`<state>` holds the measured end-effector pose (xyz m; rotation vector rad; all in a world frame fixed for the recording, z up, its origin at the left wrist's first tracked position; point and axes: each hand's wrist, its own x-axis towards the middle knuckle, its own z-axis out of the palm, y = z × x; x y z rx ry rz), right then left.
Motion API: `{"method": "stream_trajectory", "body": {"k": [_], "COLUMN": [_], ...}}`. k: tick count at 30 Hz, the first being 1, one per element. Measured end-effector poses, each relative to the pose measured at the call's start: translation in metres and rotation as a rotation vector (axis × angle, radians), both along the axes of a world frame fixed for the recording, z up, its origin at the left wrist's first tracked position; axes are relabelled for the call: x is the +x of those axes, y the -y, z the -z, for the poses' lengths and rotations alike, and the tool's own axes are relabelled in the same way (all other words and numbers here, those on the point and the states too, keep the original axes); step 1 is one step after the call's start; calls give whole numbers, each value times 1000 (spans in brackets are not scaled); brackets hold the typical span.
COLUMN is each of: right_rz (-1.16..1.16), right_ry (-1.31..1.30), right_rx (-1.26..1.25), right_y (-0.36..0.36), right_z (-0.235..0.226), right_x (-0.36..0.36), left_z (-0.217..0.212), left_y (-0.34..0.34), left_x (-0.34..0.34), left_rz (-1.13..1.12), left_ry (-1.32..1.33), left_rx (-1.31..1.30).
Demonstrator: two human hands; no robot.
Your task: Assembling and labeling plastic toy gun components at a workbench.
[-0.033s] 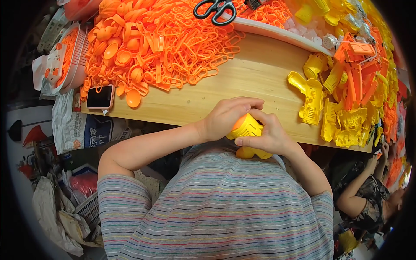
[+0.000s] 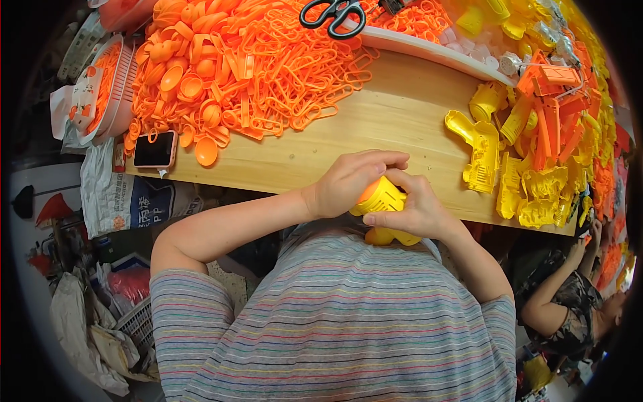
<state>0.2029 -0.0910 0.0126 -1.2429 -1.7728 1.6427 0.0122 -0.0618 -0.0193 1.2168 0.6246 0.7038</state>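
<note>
At the table's near edge, against my striped shirt, I hold a yellow plastic pistol-shaped toy shell (image 2: 385, 209) with slots in its side. An orange part (image 2: 369, 191) shows at its upper left end. My right hand (image 2: 420, 206) is wrapped round the shell, thumb across its near side. From the left, my left hand (image 2: 351, 179) is cupped over the orange end, its fingers reaching toward the right hand's fingertips. The palm side of the left hand is hidden. Loose yellow shell halves (image 2: 483, 157) lie to the right on the wooden table (image 2: 375, 114).
Orange plastic clips and cups (image 2: 268, 74) are heaped at the far left. Black-handled scissors (image 2: 338, 27) rest by a white tray (image 2: 429, 50). A phone (image 2: 155, 150) lies at the left edge. Orange parts (image 2: 552, 100) are piled at right; another person (image 2: 562, 295) sits beyond.
</note>
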Motion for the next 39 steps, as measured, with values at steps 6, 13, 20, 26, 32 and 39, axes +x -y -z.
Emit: {"method": "stream_trajectory", "body": {"k": [6, 13, 20, 26, 32, 39], "right_rz": [-71, -144, -81, 2, 384, 159], "right_ry": [-72, -19, 7, 58, -553, -189], "right_rx": [38, 123, 221, 263, -336, 581], "right_y": [-4, 5, 11, -12, -30, -33], "right_z": [9, 7, 13, 6, -2, -21], "right_x": [1, 0, 1, 14, 16, 14], "left_z": [4, 8, 13, 3, 1, -20], "left_y": [-11, 1, 10, -21, -59, -70], "left_x": [-8, -3, 9, 20, 30, 3], "left_rz": [119, 95, 19, -34, -273, -296], "left_ry": [-11, 76, 169, 114, 3, 267], "left_rx": [591, 604, 437, 523, 266, -577]}}
